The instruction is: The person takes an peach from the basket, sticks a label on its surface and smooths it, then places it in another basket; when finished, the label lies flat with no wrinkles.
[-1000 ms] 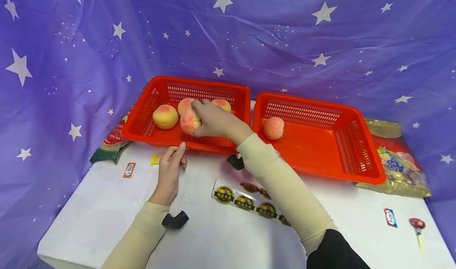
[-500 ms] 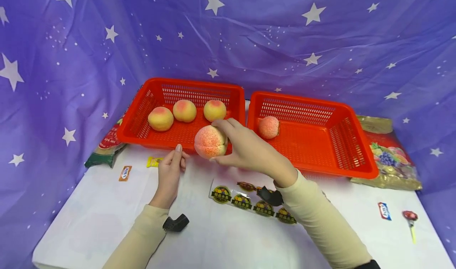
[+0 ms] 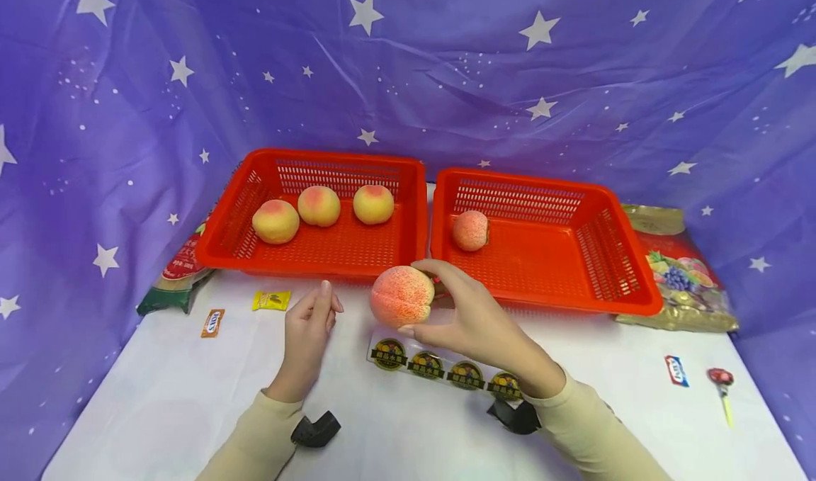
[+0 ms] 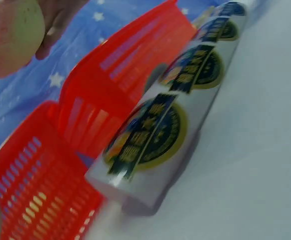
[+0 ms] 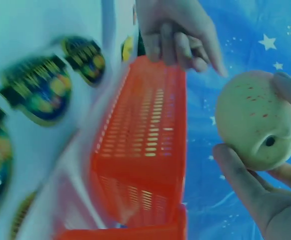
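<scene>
1. Nearest us, the left hand point(image 3: 306, 339) is idle above the table point(image 3: 395, 431), its fingers loosely bent with nothing in them.
2. The right hand point(image 3: 484, 325) grasps a speckled peach point(image 3: 401, 297), thumb on the near side, fingers across the far side. The fruit is raised off the table, in front of the left basket point(image 3: 293, 269), near the gap between the two baskets.
3. We judge it light and fairly firm, possibly a foam or plastic model, though we cannot be sure. We would expect its skin to give good grip, yet to mark under a hard pinch.
4. We would take hold as here, at the widest part. The right wrist view shows a dark hollow point(image 5: 270, 141) at one end; we would keep our fingers out of it.
5. Beyond, three yellow peaches point(image 3: 319, 206) lie in the left basket, and a second speckled peach point(image 3: 471, 230) in the right basket point(image 3: 574, 304). Being round, they may roll if nudged, so we would reach from above and squeeze lightly.
</scene>
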The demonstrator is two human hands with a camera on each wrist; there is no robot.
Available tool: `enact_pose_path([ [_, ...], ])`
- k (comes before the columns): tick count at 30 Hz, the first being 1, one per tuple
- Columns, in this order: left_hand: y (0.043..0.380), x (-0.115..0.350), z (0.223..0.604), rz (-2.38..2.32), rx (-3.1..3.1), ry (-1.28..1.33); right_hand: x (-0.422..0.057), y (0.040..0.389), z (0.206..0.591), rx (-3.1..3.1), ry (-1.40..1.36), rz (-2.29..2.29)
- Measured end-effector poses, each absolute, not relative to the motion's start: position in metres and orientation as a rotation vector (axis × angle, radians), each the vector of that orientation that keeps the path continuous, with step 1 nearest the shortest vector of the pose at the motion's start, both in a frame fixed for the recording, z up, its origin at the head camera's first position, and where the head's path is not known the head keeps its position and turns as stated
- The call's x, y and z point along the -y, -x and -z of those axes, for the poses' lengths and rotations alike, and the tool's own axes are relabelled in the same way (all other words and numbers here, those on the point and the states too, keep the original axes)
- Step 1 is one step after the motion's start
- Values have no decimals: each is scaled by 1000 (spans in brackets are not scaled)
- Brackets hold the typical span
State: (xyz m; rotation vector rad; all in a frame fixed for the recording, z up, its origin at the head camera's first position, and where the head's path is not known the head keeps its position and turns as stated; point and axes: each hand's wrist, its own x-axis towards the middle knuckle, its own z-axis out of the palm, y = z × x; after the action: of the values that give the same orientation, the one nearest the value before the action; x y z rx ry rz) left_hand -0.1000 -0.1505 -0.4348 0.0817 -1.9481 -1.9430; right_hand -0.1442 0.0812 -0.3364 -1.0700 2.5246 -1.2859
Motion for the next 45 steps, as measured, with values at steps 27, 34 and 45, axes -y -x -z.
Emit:
enact_pose_path([
  [27, 83, 111, 410, 2918, 1710, -62, -98, 119, 374, -2801, 825, 1212],
  [34, 89, 113, 419, 2968, 1731, -316, -102, 126, 394, -2868, 928, 789],
  [45, 91, 109, 423, 3021, 1703, -345, -99, 133, 414, -2935, 1144, 577],
])
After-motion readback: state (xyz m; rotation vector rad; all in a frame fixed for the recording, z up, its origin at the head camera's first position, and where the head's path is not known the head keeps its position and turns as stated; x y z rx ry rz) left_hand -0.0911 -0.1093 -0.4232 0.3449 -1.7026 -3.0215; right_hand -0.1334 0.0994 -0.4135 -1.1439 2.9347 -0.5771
